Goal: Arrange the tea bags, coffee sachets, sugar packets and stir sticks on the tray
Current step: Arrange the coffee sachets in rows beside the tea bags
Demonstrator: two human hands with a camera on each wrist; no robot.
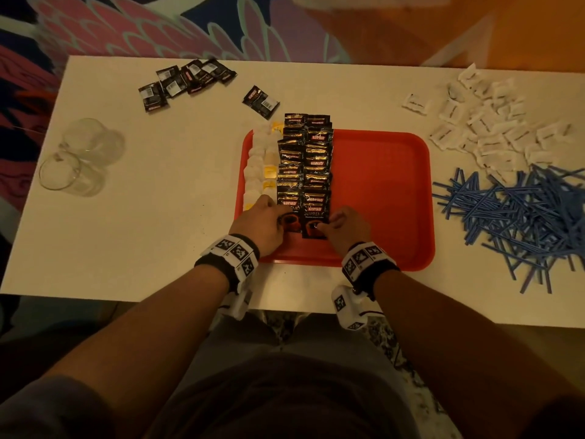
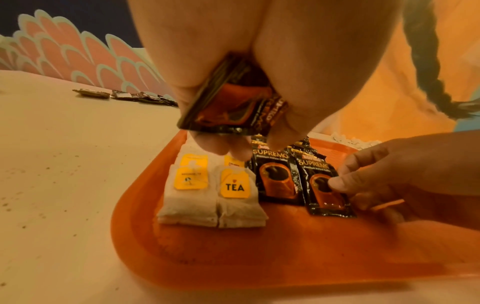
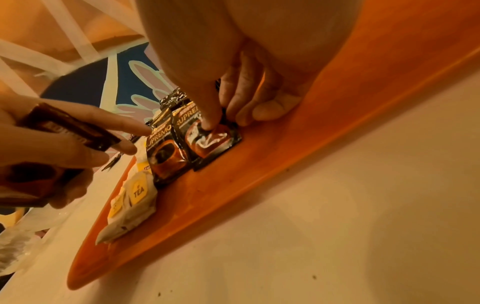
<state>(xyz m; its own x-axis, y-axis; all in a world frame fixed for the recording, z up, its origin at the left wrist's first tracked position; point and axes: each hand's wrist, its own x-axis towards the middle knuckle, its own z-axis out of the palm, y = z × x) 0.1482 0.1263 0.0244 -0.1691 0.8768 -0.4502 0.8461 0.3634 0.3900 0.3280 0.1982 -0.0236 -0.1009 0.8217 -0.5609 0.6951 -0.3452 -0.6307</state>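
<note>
Coffee sachets [image 1: 304,166]: we have two overlapping rows on the tray's [image 1: 383,185] left half, beside the tea bags [image 1: 259,166] along its left edge; more sachets lie loose near the tabletop's far left corner.
Risk: we judge that our thumb pushing the nearest sachet [image 2: 326,191] could slide it crooked or nudge the overlapped row out of line, since the packets look slick and rest on one another.
Right hand [image 1: 346,226]: fingers curled, thumb and fingertips pinching that nearest sachet flat against the tray.
Left hand [image 1: 264,221]: fingers closed round a small stack of spare sachets [image 2: 228,107], forefinger stretched toward the left row.
Sugar packets [image 1: 487,128]: heaped at the tabletop's far right corner.
Stir sticks [image 1: 519,217]: piled by its right edge.
</note>
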